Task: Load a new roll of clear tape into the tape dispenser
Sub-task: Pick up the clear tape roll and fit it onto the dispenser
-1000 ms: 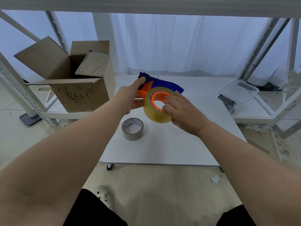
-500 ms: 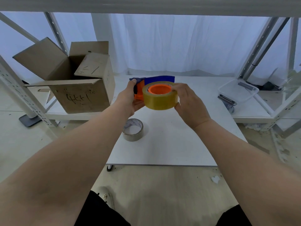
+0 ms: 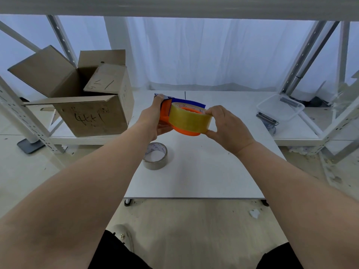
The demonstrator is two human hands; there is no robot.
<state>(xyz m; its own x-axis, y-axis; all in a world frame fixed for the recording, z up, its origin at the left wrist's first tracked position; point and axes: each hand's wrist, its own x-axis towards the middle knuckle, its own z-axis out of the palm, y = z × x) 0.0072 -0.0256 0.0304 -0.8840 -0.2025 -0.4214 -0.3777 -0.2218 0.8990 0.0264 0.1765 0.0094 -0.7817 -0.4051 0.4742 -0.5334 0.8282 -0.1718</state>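
Note:
An orange and blue tape dispenser (image 3: pixel 165 111) is held in the air above the white table (image 3: pixel 204 171). My left hand (image 3: pixel 153 118) grips its handle end from the left. A full roll of yellowish clear tape (image 3: pixel 189 120) sits around the dispenser's orange hub, lying nearly flat. My right hand (image 3: pixel 226 127) pinches the roll's right side between thumb and fingers. An almost used-up tape roll (image 3: pixel 155 156) with a cardboard core lies flat on the table below my left wrist.
An open cardboard box (image 3: pixel 89 101) stands on the low shelf at the left. A clear plastic container (image 3: pixel 279 107) and a small metal tool (image 3: pixel 267 118) sit at the right. White shelf uprights frame both sides, and a curtain hangs behind.
The roll has turned from facing me to lying nearly flat and now sits lower over the orange hub. Both hands shifted slightly with the dispenser.

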